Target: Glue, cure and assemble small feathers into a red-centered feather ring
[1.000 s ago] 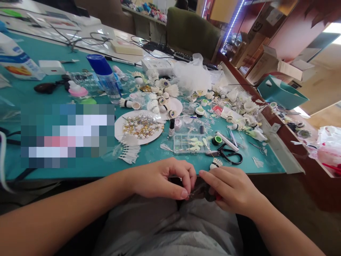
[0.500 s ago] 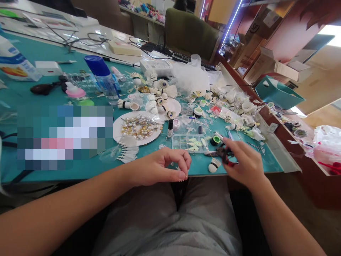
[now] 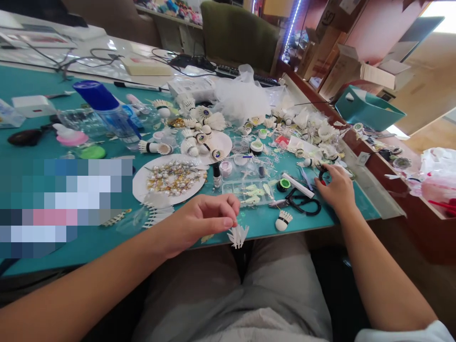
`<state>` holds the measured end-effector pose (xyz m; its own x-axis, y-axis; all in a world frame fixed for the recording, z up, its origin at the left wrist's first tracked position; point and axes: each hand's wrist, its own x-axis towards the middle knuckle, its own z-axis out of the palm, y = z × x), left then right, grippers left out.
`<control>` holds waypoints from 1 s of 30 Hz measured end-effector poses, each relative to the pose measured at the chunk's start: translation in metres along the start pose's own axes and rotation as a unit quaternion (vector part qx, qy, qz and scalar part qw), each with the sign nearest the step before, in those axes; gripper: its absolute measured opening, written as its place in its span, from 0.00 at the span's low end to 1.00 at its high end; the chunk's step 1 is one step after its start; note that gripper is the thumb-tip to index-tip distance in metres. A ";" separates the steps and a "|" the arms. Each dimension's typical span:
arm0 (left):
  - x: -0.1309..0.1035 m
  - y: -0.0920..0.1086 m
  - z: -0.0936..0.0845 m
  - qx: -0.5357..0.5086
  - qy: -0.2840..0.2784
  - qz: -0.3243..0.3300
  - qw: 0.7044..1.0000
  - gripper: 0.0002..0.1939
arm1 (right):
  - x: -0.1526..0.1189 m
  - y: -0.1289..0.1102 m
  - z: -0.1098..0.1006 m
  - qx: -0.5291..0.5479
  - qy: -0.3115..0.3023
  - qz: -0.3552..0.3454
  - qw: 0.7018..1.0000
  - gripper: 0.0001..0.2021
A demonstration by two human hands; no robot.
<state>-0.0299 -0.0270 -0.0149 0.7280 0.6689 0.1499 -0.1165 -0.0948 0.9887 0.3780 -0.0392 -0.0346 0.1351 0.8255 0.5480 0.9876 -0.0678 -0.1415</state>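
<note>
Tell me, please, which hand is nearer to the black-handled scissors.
Right: the right hand is just right of the scissors; the left hand is farther, left of them.

One held feather cluster [image 3: 238,236], two plates [image 3: 140,185]

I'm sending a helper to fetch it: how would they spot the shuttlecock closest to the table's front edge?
At the teal-topped table, look along the edge beside the person's lap. Just in front of the black-handled scissors is the shuttlecock. Unlike the other shuttlecocks, crowded together farther back, it sits by itself, its rounded white end toward the lap.
</note>
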 end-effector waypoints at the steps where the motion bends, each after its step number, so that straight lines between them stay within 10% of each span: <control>1: -0.001 0.000 0.001 0.007 -0.002 0.003 1.000 0.10 | 0.000 0.003 0.001 -0.004 -0.005 0.004 1.000 0.23; 7: -0.005 0.002 0.007 0.055 0.004 0.045 0.997 0.09 | 0.002 0.009 0.005 -0.010 -0.015 0.019 1.000 0.20; 12: -0.008 0.016 0.017 0.119 0.041 0.070 0.990 0.06 | 0.003 -0.033 -0.031 0.028 0.006 -0.062 0.998 0.19; 18: -0.010 0.017 0.030 0.158 0.096 0.067 0.980 0.06 | -0.011 -0.090 -0.074 0.155 -0.331 -0.269 0.891 0.21; 30: -0.012 0.011 0.031 0.307 0.182 0.241 0.903 0.10 | -0.021 -0.105 -0.060 0.215 -0.365 -0.243 0.873 0.15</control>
<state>-0.0190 -0.0590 -0.0057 0.4101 0.6275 0.6619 0.1163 -0.7557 0.6445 0.2765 -0.0835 0.0183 -0.5333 0.8457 -0.0200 0.7717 0.4766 -0.4211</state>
